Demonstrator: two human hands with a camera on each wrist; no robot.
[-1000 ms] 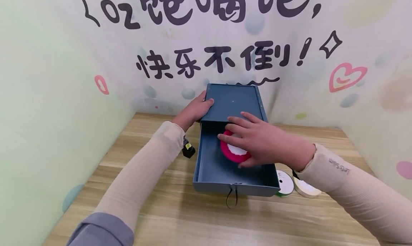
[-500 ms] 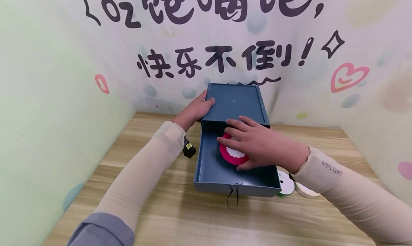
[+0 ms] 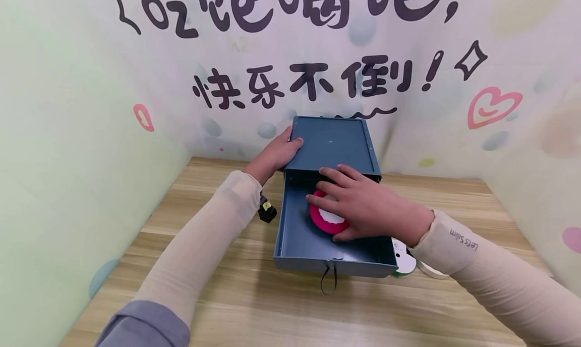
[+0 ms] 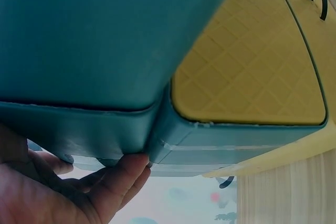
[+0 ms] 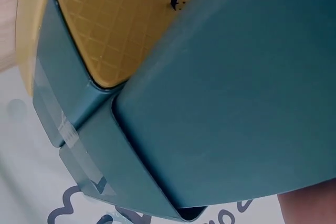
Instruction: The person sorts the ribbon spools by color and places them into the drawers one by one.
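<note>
A blue drawer box [image 3: 333, 142] stands on the table with its top drawer [image 3: 336, 268] pulled out towards me. My left hand [image 3: 277, 153] grips the box's left side, thumb on the top edge; in the left wrist view its fingers [image 4: 123, 184] lie against the blue wall. Inside the drawer is a bright pink ribbon roll [image 3: 330, 217] with a white face. My right hand [image 3: 367, 203] spreads over this roll, fingers at its far rim and thumb at its near rim. The right wrist view shows only a bit of that hand [image 5: 310, 203], and the roll is hidden there.
Below the blue drawer sits a yellow drawer front [image 4: 252, 61] with a diamond pattern. A white spool with a green edge [image 3: 405, 262] and a cream roll [image 3: 433, 271] lie right of the box. A black loop [image 3: 329, 282] hangs from the blue drawer's front.
My right hand has shifted slightly left and nearer to me, the pink roll moving a little with it. The left hand keeps its place on the box.
</note>
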